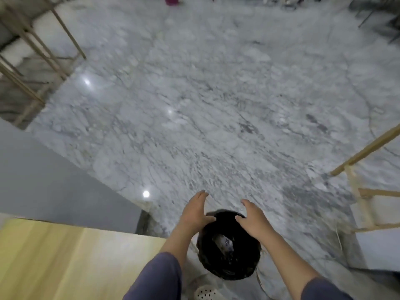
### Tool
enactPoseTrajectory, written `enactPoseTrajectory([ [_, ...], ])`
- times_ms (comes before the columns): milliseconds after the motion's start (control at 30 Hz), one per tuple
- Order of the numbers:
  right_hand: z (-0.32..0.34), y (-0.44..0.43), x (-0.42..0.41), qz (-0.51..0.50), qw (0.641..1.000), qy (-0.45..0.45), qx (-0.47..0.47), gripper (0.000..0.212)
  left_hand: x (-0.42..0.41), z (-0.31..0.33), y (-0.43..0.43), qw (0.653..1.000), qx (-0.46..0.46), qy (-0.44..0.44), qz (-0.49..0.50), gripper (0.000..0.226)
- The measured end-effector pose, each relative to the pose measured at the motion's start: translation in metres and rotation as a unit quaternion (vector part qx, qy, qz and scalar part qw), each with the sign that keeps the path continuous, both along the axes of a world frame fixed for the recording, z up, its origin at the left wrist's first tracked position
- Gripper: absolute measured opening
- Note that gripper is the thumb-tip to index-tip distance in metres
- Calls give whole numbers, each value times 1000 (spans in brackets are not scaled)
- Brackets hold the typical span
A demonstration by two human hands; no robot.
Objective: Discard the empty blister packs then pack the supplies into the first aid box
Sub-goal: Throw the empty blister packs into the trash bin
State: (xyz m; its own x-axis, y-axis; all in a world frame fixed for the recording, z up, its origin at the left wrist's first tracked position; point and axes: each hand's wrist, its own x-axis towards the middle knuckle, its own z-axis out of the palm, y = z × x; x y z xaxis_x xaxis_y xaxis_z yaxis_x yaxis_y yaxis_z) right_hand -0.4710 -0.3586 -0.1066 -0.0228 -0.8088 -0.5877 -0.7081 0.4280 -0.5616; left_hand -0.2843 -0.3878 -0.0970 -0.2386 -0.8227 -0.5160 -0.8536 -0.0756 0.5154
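Head view looks straight down past your two forearms, and nearest to you sits the pale wooden counter at lower left, bare in the part that shows. Just beyond its corner a black round bin stands on the marble floor, and something pale and shiny lies inside it; it is too blurred to be sure, but it may well be the blister packs. Your left hand and right hand hover over the far rim of the bin, both spread with fingers apart and holding nothing, palms turned toward each other. A white perforated object peeks in at the bottom edge beside the bin; you cannot tell what it is. Farther out, wooden frames stand at the left and a wooden stand at the right, with a pink object at the far top. Judging from your empty hands above the bin, the discarding step looks done or nearly so. The first aid box and the supplies are nowhere in view, so the packing appears not yet begun, and you will need to turn toward wherever they lie.
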Motion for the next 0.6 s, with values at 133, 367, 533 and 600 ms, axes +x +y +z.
enactPoseTrajectory([
  [133,72,-25,31,72,995,31,-66,63,47,74,1,998,-59,-10,38,83],
  [367,180,-30,157,206,964,-1,-168,56,164,170,55,975,-145,-41,165,84],
  [533,225,9,268,320,923,-11,-211,56,254,209,144,941,-195,-82,263,82],
  [600,234,36,313,367,902,-19,-226,57,286,219,190,927,-204,-96,301,83],
])
